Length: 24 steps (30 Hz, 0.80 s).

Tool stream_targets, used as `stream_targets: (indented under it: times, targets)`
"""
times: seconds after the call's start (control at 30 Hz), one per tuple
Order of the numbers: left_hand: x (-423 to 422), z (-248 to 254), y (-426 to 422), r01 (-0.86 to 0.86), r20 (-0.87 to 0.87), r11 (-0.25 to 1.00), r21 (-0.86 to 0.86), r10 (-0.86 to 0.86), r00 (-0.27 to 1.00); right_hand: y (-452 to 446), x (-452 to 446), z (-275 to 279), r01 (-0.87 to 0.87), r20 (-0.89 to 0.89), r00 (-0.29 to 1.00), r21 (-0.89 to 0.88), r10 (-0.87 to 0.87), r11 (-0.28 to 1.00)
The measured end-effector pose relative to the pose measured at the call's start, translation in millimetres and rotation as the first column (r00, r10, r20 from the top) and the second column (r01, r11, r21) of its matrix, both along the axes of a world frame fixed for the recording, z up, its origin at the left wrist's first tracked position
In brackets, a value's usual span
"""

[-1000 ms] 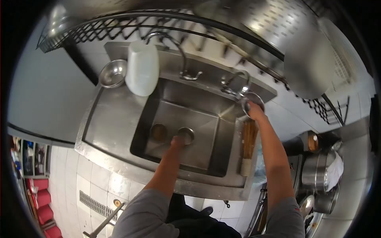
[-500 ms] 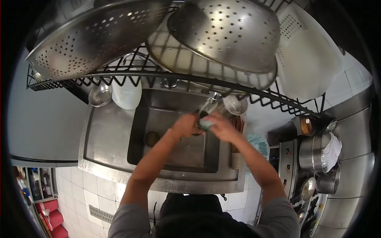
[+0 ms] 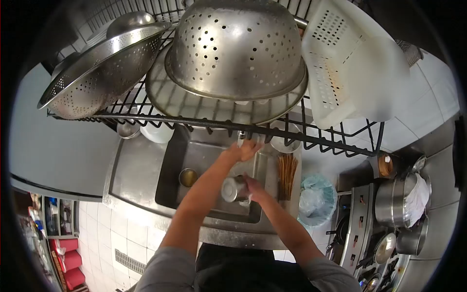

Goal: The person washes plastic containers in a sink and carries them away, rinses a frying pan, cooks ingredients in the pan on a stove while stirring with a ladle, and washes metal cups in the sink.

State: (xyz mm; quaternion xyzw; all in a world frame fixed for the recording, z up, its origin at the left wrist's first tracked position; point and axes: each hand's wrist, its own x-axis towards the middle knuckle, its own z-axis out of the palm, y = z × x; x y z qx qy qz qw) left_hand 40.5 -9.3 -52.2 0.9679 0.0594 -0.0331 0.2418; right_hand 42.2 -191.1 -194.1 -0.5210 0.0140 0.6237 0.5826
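My right hand (image 3: 255, 189) is wrapped round a small metal cup (image 3: 233, 189), tilted over the sink (image 3: 214, 202), its round bottom facing left. Under the faucet (image 3: 241, 138), my left hand (image 3: 245, 150) has its fingers stretched to the right near the water; nothing shows in it. A second small round metal cup (image 3: 188, 177) with yellowish contents or bottom sits in the sink at the left. A bowl (image 3: 286, 140) stands at the sink's back right corner, partly behind the rack.
Overhead, a black wire rack (image 3: 194, 119) holds a large colander (image 3: 238, 53), another colander (image 3: 104, 78) and a white perforated basket (image 3: 328, 73). Wooden sticks (image 3: 287, 175) lie right of the sink. Beyond are a lined bin (image 3: 317, 199) and a stove (image 3: 354, 228) with pots.
My hands have moved apart: the left is up by the faucet, the right lower with the cup tipped. The view has tilted, showing more of the rack.
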Motion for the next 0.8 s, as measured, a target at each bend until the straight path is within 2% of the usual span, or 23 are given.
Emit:
stream_targets:
  times: [0.03,0.07,0.1,0.13,0.17,0.2,0.23,0.27,0.3,0.33,0.37,0.4,0.43,0.47,0.5,0.53,0.57,0.6,0.63,0.67,0.7,0.77,0.8]
  targets:
    - [-20,17,-7,-0.131,-0.358,0.977,-0.166,0.064,0.931,-3,3,2,-0.013,-0.011,1.000,-0.001,0.013,1.000]
    - [-44,-16,2,-0.271,-0.357,0.863,-0.426,0.115,0.927,-5,10,12,0.041,0.054,0.998,-0.024,-0.040,0.999]
    - [-71,-47,12,-0.375,-0.365,0.667,-0.644,0.163,0.917,-2,13,26,0.102,0.121,0.988,-0.039,-0.097,0.994]
    - [-94,-50,8,-0.380,-0.374,0.672,-0.635,0.163,0.913,5,9,53,0.098,0.345,0.939,-0.217,-0.017,0.971]
    - [-115,-50,0,-0.396,-0.261,0.474,-0.787,0.325,0.909,11,4,68,0.103,0.336,0.942,-0.216,-0.025,0.971]
    - [-129,-50,-8,-0.338,-0.177,0.259,-0.905,0.495,0.851,18,1,78,0.092,0.368,0.929,-0.116,-0.043,0.989]
    - [-134,-52,-21,-0.337,-0.178,0.260,-0.905,0.490,0.854,27,-1,85,0.076,0.402,0.914,-0.017,-0.063,0.997]
    - [-135,-56,-37,-0.237,-0.184,0.038,-0.971,0.516,0.837,38,-6,77,0.036,0.369,0.929,0.024,-0.043,0.999]
    - [-136,-56,-44,-0.112,-0.195,-0.181,-0.977,0.542,0.817,44,-19,97,0.035,0.370,0.928,0.019,-0.039,0.999]
    - [-138,-55,-37,-0.110,-0.194,-0.184,-0.977,0.539,0.820,48,-33,116,-0.209,0.699,0.702,0.024,0.133,0.978]
    - [-137,-51,-28,-0.076,-0.258,-0.345,-0.936,0.520,0.814,49,-44,131,-0.421,0.912,0.339,-0.071,0.230,0.904]
    - [-133,-49,-18,-0.038,-0.320,-0.502,-0.864,0.489,0.812,45,-47,116,-0.485,0.991,-0.130,-0.088,0.028,0.870]
    - [-127,-47,-9,0.001,-0.377,-0.646,-0.763,0.447,0.811,41,-36,102,-0.479,0.990,-0.135,-0.106,0.046,0.871]
    - [-126,-51,3,-0.102,-0.400,-0.658,-0.746,0.319,0.859,34,-22,93,-0.538,0.903,-0.430,-0.256,0.000,0.803]
    - [-128,-20,-1,-0.213,-0.446,-0.598,-0.773,0.272,0.853,32,-12,88,-0.544,0.736,-0.671,-0.411,-0.085,0.732]
    - [-124,-26,-7,-0.206,-0.457,-0.571,-0.795,0.340,0.822,37,-7,82,-0.418,0.667,-0.673,-0.700,0.320,0.578]
    - [-117,-33,-5,-0.188,-0.450,-0.534,-0.824,0.415,0.791,48,-14,83,-0.412,0.663,-0.676,-0.701,0.320,0.581]
    - [-114,-48,-1,-0.183,-0.441,-0.533,-0.826,0.409,0.799,63,-25,84,-0.368,0.892,0.063,-0.397,0.448,0.841]
    - [-111,-64,-1,-0.110,-0.388,-0.529,-0.842,0.451,0.804,74,-36,85,-0.036,0.642,0.750,-0.199,0.158,0.979]
    - [-107,-72,1,-0.035,-0.332,-0.519,-0.854,0.493,0.804,77,-49,87,-0.061,0.863,0.469,-0.177,0.185,0.982]
    - [-107,-59,7,-0.039,-0.329,-0.517,-0.855,0.483,0.812,72,-66,84,-0.038,0.993,0.088,0.084,-0.080,0.996]
    - [-115,-37,19,-0.283,-0.473,-0.499,-0.819,0.306,0.826,45,-46,86,-0.426,0.895,-0.443,-0.167,-0.044,0.889]
    - [-113,-48,19,-0.365,-0.538,-0.451,-0.815,0.353,0.766,51,-47,82,-0.421,0.896,-0.442,-0.163,-0.045,0.892]
